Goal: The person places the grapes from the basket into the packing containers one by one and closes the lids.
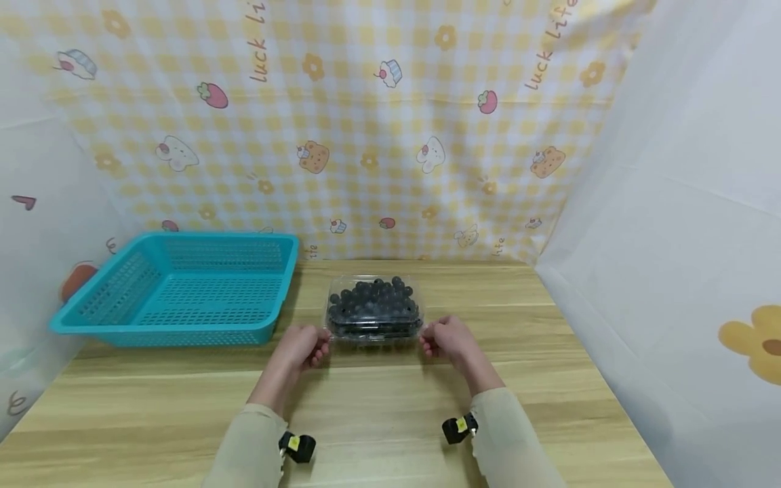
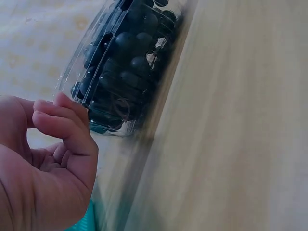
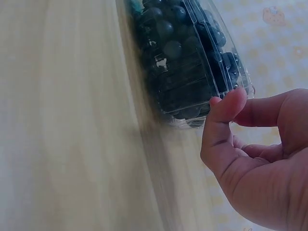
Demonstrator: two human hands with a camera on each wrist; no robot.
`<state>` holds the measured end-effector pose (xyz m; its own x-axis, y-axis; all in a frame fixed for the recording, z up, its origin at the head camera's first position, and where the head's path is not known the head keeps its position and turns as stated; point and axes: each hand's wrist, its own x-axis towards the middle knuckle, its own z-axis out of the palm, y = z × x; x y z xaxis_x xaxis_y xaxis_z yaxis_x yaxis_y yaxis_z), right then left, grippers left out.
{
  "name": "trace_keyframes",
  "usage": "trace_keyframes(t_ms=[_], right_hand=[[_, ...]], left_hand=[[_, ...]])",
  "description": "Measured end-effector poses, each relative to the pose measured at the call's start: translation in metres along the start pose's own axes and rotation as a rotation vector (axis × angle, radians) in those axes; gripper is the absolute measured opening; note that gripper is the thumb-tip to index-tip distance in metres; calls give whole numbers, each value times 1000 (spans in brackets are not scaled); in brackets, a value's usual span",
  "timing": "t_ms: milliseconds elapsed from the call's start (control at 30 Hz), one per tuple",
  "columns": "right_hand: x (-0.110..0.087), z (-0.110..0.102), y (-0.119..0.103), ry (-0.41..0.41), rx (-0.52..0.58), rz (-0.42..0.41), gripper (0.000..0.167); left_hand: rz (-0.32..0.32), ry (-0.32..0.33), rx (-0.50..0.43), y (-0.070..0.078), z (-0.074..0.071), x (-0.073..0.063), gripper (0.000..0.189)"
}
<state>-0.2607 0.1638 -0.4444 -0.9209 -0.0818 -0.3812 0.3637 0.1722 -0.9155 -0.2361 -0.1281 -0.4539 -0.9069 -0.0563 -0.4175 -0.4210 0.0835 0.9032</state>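
A clear plastic box (image 1: pixel 373 333) full of dark round grapes (image 1: pixel 372 298) sits on the wooden table. My left hand (image 1: pixel 303 344) pinches the box's near left corner between thumb and fingers. At the opposite near corner, my right hand (image 1: pixel 447 337) pinches the rim in the same way. In the left wrist view the fingertips (image 2: pixel 62 103) are at the edge where lid and base meet. The right wrist view has the thumb and fingers (image 3: pixel 231 106) at that same edge. The lid appears to lie over the grapes.
To the left stands a turquoise plastic basket (image 1: pixel 207 329) with slotted walls. Behind the table (image 1: pixel 372 420) hangs a yellow checked cloth (image 1: pixel 366 122). White sheeting (image 1: pixel 671 203) bounds the right side.
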Motion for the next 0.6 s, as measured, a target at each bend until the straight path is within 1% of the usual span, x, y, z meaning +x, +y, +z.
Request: trace_keyframes(t_ms=[67,133,233,300,467,600], right_hand=[[8,-3,-2,-11,24,3,15],[17,-6,-4,-17,54,4,15],[28,-11,-4,-16,78,-1,16],[32,-13,-3,-19,78,-5,18],[35,-15,-3,-33,51,-24,22],[33,-17,-9,-21,-20,-41,27]], left_hand=[[3,-4,9,5,1,9,20],[5,-11,-2,10,3,16,22],[9,-50,-32,14,5,24,26],[2,-91,-45,15,4,26,28],[-7,-171,-14,15,-1,27,29],[-12,-179,32,18,-2,25,32]])
